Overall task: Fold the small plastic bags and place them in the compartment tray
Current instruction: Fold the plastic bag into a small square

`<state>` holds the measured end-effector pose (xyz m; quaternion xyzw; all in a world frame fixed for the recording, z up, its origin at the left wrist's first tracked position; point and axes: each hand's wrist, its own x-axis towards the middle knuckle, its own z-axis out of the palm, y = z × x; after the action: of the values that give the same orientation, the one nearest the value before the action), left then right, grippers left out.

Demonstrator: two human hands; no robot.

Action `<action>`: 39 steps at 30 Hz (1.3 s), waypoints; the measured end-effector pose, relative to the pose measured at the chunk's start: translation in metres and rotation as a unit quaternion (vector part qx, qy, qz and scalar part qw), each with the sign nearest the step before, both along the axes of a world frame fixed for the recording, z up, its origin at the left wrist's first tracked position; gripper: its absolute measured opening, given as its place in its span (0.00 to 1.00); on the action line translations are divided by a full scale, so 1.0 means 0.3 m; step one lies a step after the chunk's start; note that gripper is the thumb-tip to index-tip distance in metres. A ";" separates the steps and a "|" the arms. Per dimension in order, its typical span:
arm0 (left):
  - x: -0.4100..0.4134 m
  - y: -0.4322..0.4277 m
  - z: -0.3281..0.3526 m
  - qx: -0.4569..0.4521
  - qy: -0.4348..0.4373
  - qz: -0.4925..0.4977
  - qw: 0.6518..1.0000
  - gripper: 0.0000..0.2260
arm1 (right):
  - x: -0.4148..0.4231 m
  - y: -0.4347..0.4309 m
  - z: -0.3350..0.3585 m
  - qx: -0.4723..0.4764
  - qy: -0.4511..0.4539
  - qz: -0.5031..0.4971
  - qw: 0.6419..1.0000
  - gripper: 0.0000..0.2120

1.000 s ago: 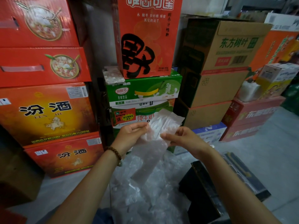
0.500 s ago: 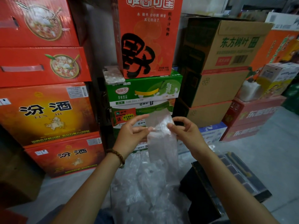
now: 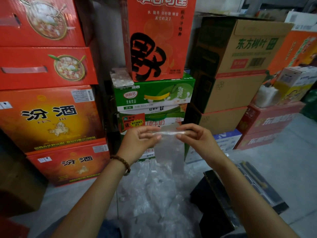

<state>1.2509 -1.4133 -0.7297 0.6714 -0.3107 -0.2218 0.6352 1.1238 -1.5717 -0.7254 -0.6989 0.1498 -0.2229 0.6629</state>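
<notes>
A small clear plastic bag (image 3: pixel 169 148) hangs in the air in front of the stacked cartons. My left hand (image 3: pixel 139 143) pinches its top edge on the left and my right hand (image 3: pixel 197 140) pinches it on the right, so the top edge stretches flat between them. Below, a heap of clear plastic bags (image 3: pixel 154 200) lies on the floor. The dark compartment tray (image 3: pixel 260 189) sits at the lower right, partly hidden by my right forearm.
Red liquor cartons (image 3: pixel 49 117) are stacked at the left, green milk cartons (image 3: pixel 154 98) in the middle, brown cardboard boxes (image 3: pixel 240 66) at the right. A phone (image 3: pixel 121 78) lies on the green carton. A black box (image 3: pixel 211 200) stands beside the tray. Grey floor stretches away at the right.
The bag went from tilted and spread wide to hanging straight down. Both hands moved closer together and now pinch its top edge level between them.
</notes>
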 end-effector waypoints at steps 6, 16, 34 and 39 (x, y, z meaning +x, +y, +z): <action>0.015 -0.001 -0.011 0.014 -0.031 0.018 0.999 0.04 | 0.005 0.004 -0.006 -0.036 -0.003 -0.029 0.999 0.08; 0.026 0.000 -0.016 0.051 -0.158 0.071 0.984 0.03 | 0.010 -0.009 -0.024 -0.144 0.043 -0.071 0.986 0.02; -0.053 -0.079 -0.085 0.004 -0.076 0.083 0.994 0.23 | 0.083 0.076 -0.060 0.111 0.096 -0.159 0.976 0.27; -0.090 -0.091 -0.069 -0.008 -0.084 0.116 0.990 0.18 | 0.112 0.124 -0.090 0.028 0.041 -0.245 0.968 0.19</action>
<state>1.2238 -1.4406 -0.7504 0.7138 -0.2843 -0.0868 0.6342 1.1575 -1.5346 -0.7523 -0.6305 0.3500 -0.3450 0.6008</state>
